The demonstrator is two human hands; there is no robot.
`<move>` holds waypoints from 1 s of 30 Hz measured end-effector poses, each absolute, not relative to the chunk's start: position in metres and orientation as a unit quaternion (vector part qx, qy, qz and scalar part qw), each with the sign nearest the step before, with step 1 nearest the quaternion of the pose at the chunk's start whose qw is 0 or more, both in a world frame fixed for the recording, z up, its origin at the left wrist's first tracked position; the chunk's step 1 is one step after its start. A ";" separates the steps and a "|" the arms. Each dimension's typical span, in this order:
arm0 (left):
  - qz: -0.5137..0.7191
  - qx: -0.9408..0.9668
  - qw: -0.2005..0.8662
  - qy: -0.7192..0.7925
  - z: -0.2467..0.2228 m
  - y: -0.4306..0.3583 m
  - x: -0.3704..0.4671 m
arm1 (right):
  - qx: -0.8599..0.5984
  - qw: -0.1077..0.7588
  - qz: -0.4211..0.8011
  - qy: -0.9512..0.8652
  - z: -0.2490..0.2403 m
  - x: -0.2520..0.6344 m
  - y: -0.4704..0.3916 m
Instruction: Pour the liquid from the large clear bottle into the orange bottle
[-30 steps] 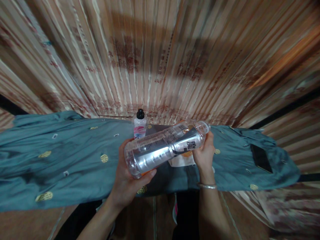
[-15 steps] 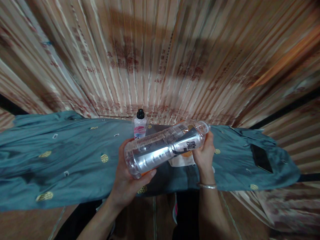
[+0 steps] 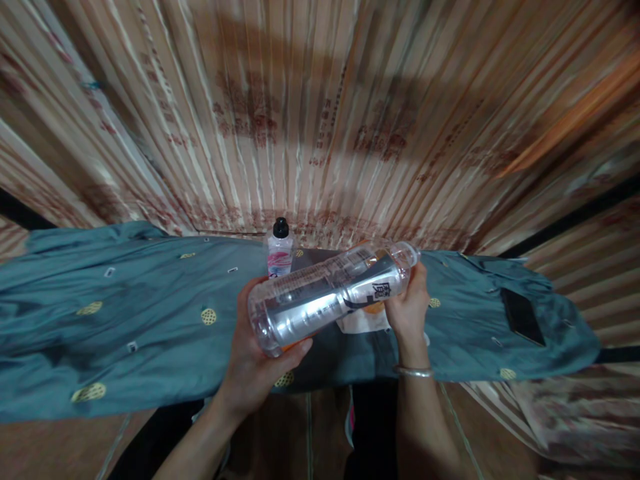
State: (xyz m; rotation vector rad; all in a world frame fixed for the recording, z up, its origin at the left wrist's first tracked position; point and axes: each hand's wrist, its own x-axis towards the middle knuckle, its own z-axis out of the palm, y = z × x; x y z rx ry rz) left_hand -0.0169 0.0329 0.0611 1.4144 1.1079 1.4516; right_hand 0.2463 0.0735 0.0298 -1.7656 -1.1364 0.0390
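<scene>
A large clear plastic bottle (image 3: 320, 303) with a silver label and dark characters lies tilted across the middle of the head view, raised above the cloth. Its base rests in my left hand (image 3: 255, 367), thumb along the underside and fingers behind. My right hand (image 3: 410, 310) grips the neck end, at the upper right; most of its fingers are hidden behind the bottle. Just beyond the base stands a small bottle (image 3: 280, 250) with a black cap and a pink-and-blue label. Partly covered by the large bottle is a white and orange packet (image 3: 363, 323).
A teal cloth (image 3: 165, 313) with yellow pineapple prints covers the long narrow surface. On its right part lies a black phone (image 3: 521, 315). A pleated, patterned curtain (image 3: 300, 120) hangs close behind the far edge. Tiled floor shows below the near edge.
</scene>
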 end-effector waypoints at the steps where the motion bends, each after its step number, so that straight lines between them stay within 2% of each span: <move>1: 0.575 0.560 0.404 0.439 0.061 0.033 -0.017 | -0.727 0.499 0.016 -0.471 0.030 0.246 0.074; 30: 0.563 0.556 0.402 0.461 0.064 0.032 -0.016 | -0.727 0.506 0.012 -0.465 0.027 0.247 0.074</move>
